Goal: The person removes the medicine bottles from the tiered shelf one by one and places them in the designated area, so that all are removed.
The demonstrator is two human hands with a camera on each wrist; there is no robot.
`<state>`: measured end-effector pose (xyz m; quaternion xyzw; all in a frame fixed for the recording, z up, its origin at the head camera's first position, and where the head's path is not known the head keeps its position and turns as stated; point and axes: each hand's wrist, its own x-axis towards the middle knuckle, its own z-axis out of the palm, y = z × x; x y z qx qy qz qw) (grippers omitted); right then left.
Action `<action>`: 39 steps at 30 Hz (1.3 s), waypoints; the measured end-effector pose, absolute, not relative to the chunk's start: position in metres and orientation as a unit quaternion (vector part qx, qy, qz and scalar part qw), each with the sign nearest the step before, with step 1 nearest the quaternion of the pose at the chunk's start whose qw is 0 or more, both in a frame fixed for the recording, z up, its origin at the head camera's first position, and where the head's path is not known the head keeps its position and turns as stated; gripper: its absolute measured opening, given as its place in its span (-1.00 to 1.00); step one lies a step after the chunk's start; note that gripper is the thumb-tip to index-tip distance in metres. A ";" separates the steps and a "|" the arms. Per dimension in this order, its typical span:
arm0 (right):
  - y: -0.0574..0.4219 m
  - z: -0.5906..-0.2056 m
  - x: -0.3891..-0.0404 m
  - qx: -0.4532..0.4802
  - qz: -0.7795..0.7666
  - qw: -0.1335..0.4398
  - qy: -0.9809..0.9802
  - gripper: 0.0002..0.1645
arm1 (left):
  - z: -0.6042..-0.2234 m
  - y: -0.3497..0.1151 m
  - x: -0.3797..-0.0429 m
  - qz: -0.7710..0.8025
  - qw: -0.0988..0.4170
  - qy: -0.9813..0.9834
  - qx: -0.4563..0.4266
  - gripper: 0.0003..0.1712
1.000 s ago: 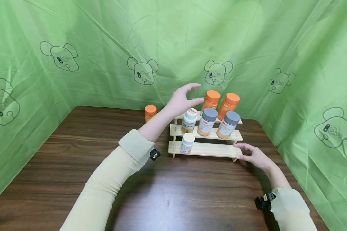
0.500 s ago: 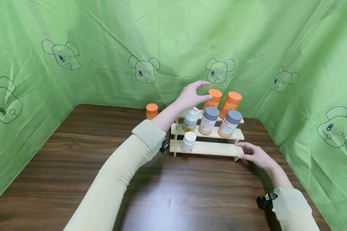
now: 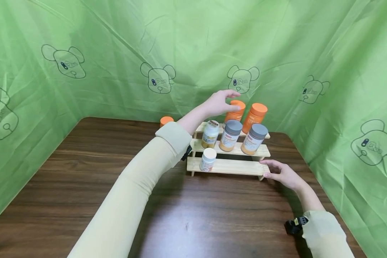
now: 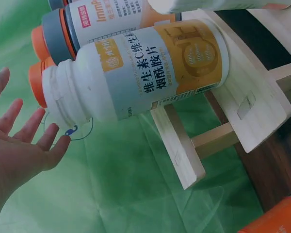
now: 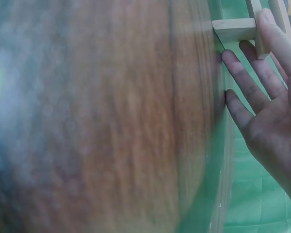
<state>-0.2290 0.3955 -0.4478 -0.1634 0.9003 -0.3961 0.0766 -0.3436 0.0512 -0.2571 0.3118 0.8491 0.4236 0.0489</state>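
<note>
My left hand (image 3: pixel 217 103) reaches over the top tier of a three-tier wooden rack (image 3: pixel 235 167). Its thumb lies in front of the orange cap of a supplement bottle (image 3: pixel 233 116), with the fingers above and behind. In the left wrist view the fingers (image 4: pixel 31 131) are loosely spread beside the caps. Next to that bottle stands a second orange bottle (image 3: pixel 253 121). The middle tier bears a white bottle with a gold label (image 3: pixel 210 137) and two grey-capped bottles (image 3: pixel 230 137). At the rack's lower right end, my right hand (image 3: pixel 282 174) grips the bottom tier between thumb and fingers.
One small white bottle (image 3: pixel 208 160) stands on the bottom tier's left. Another orange bottle (image 3: pixel 166 121), partly hidden by the left sleeve, is on the dark wooden table (image 3: pixel 93 161) left of the rack. Green curtains (image 3: pixel 193 43) enclose the table's back and sides.
My left hand has moved right, bringing its thumb and fingers to the left orange bottle's cap on the top tier. My right hand stays at the rack's end.
</note>
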 end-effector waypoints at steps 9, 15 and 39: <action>0.398 -0.446 -0.228 -0.159 -0.390 0.074 0.904 -0.42 | -0.263 0.063 -0.359 0.419 0.076 0.841 0.332 -0.42; 0.395 -0.446 -0.227 -0.155 -0.388 0.077 0.905 -0.42 | -0.269 0.063 -0.360 0.412 0.057 0.845 0.335 -0.56; 0.393 -0.451 -0.231 -0.161 -0.385 0.076 0.906 -0.42 | -0.278 0.057 -0.352 0.442 0.004 0.843 0.308 -0.55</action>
